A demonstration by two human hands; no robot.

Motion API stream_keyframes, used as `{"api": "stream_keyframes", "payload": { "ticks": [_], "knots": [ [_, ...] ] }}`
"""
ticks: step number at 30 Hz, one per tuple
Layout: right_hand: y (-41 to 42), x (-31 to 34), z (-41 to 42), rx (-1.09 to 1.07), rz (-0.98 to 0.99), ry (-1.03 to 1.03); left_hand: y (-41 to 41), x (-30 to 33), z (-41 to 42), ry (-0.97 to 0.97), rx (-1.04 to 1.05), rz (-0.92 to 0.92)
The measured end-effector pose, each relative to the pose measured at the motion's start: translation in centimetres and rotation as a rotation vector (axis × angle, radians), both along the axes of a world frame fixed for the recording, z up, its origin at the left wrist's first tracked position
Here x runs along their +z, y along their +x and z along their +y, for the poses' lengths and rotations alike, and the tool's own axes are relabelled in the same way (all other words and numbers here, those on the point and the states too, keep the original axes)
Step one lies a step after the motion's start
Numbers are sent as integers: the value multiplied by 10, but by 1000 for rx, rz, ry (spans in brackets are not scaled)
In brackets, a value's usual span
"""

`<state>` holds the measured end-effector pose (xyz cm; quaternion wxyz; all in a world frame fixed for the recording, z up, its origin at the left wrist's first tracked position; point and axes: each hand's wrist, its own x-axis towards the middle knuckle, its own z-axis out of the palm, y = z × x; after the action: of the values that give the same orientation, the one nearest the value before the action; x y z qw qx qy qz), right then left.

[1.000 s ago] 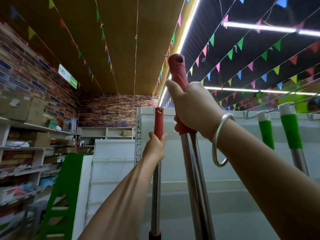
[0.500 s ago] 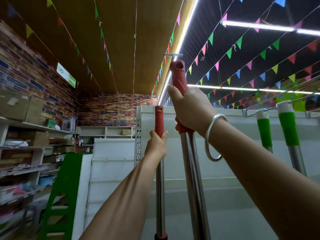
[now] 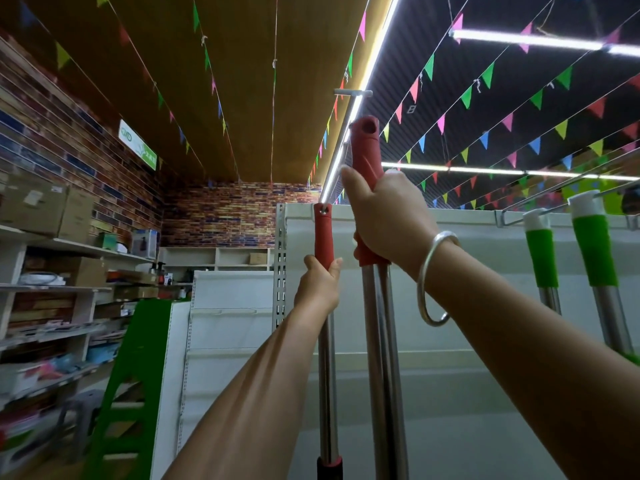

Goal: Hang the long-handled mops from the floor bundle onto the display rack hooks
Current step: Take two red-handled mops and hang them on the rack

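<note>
My right hand (image 3: pixel 389 221) grips the red handle of a steel-shafted mop (image 3: pixel 366 157), held upright with its holed tip just below the front end of a long metal rack hook (image 3: pixel 348 112). A second shaft runs close beside it. My left hand (image 3: pixel 317 285) holds another red-handled mop (image 3: pixel 323 233) lower down; its top sits at the hook's base against the white display rack (image 3: pixel 450 271). Two green-handled mops (image 3: pixel 540 258) (image 3: pixel 594 251) hang from a hook on the right.
Shelves with boxes and goods (image 3: pixel 52 271) line the brick wall at left. A green ladder-like stand (image 3: pixel 131 382) leans by a white shelf end panel (image 3: pixel 221 341). Pennant strings and strip lights cross the ceiling.
Both mops have risen a little. The red handle in my right hand has come closer under the front end of the rack hook, and the view has tilted slightly.
</note>
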<state>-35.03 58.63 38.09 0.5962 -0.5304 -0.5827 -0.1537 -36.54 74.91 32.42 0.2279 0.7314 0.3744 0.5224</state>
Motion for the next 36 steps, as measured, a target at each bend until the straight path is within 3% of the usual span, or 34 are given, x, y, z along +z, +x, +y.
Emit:
{"api": "stream_keyframes", "payload": {
  "ticks": [15,20,24,36],
  "knots": [
    [-5,-5,-2,34,-11,20,-3,0,3,-44,-9,12],
    [-7,-11,11,4,-72,17,-3,1,0,-81,-138,-151],
    [-5,-10,22,-9,-59,-2,-8,0,-1,-3,-74,-32],
    [3,-18,66,-13,10,-73,-5,-1,13,-9,-53,-39]
  ]
}}
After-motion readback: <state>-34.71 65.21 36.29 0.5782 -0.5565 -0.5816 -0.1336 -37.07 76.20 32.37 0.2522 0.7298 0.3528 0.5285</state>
